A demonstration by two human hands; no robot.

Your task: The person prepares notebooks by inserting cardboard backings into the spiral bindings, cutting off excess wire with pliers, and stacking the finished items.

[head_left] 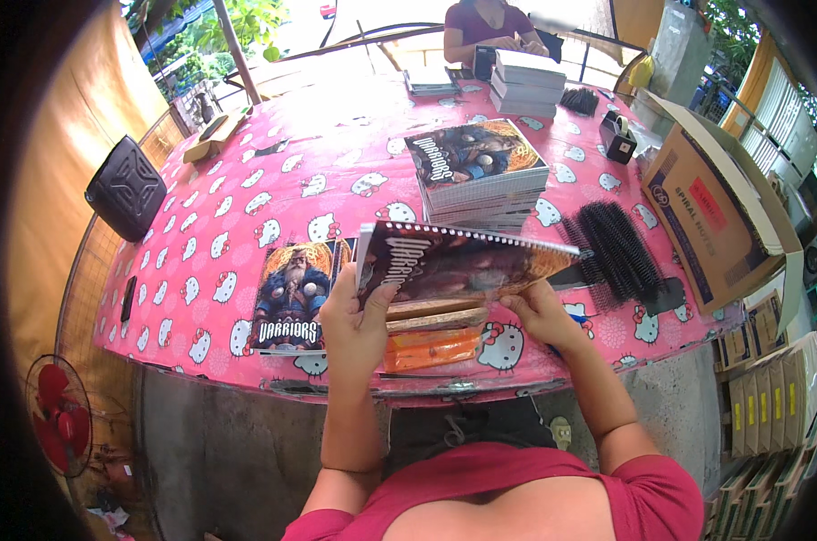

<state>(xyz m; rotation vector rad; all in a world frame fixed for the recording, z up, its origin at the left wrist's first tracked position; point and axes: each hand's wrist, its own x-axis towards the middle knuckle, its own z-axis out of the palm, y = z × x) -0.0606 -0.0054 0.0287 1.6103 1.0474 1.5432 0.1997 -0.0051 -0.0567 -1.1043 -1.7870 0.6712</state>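
A notebook (471,263) with a dark illustrated cover is raised and tilted over the near side of the table. A row of holes runs along its upper edge. My left hand (354,311) grips its left end, thumb in front. At its lower edge, my right hand (539,314) has its fingers closed on the notebook. Beneath it are a flat brown block (435,320) and an orange packet (433,350). Left of my left hand lie similar notebooks (289,302) with a bearded figure on the cover. Black spiral coils (616,252) lie in a heap beyond my right hand.
A stack of notebooks (480,194) stands ahead, with a white stack (527,81) behind it. A tape dispenser (618,137) and an open carton (710,207) are to the right. Across the pink table (336,216) sits another person (489,32). A red fan (61,415) stands lower left.
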